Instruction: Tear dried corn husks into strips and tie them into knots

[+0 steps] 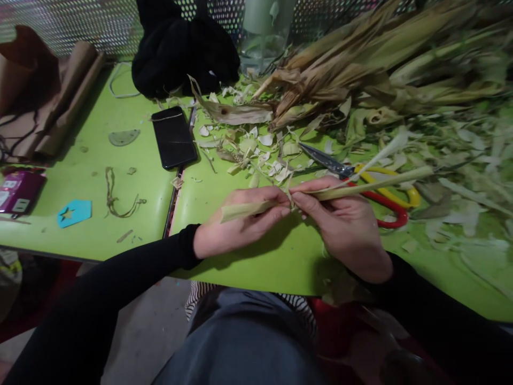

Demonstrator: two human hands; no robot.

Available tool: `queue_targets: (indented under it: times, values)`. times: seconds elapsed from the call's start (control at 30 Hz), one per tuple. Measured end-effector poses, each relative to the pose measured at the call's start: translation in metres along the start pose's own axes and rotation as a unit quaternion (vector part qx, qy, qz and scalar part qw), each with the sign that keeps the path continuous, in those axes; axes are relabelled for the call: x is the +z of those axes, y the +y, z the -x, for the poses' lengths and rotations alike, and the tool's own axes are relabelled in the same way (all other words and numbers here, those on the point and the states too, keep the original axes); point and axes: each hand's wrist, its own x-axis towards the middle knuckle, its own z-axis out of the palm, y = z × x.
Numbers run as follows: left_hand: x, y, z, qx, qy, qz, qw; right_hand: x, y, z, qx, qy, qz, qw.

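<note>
Both hands hold one long pale-green corn husk strip (372, 184) above the green table (256, 256). My left hand (240, 222) is closed on the strip's left end, fingers wrapped round it. My right hand (340, 219) pinches the strip near its middle, fingertips touching those of the left hand. The strip runs rightward past the right hand, over a pair of scissors (360, 179) with red and yellow handles lying on the table just behind.
A heap of dried corn husks (360, 69) and husk scraps (256, 149) cover the back right. A black phone (174, 136), black cloth (180, 48), brown paper rolls (60, 91), a blue star tag (75, 213) and a purple box (18, 190) lie left.
</note>
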Motion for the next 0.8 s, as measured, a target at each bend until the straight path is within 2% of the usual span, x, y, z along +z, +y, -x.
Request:
queue_targets:
  times: [0.17,0.27,0.37,0.47,0.57,0.67,0.73,0.8]
  values:
    - [-0.007,0.008,-0.005,-0.083,0.041,0.091,0.992,-0.002,0.009,-0.006,0.089,0.014,-0.072,0.993]
    - [-0.010,0.014,-0.006,-0.138,0.010,0.163,0.977,-0.004,0.009,-0.008,0.105,0.009,-0.080,0.991]
    - [-0.007,0.015,-0.007,-0.189,-0.038,0.231,0.954,-0.005,0.002,-0.009,0.092,-0.010,-0.030,0.995]
    - [-0.001,0.010,-0.010,-0.223,-0.045,0.299,0.927,-0.009,-0.003,-0.010,0.090,-0.036,0.010,0.995]
    - [0.004,0.004,-0.014,-0.240,-0.008,0.408,0.881,-0.015,-0.002,-0.011,0.108,-0.019,-0.015,0.994]
    - [0.006,0.003,-0.020,-0.243,0.059,0.502,0.828,-0.019,0.000,-0.011,0.109,0.006,-0.020,0.994]
    - [0.007,0.004,-0.022,-0.223,0.096,0.535,0.809,-0.018,0.001,-0.011,0.110,-0.054,0.018,0.992]
    - [0.009,0.005,-0.023,-0.192,0.108,0.544,0.810,-0.014,0.000,-0.010,0.087,-0.121,0.063,0.987]
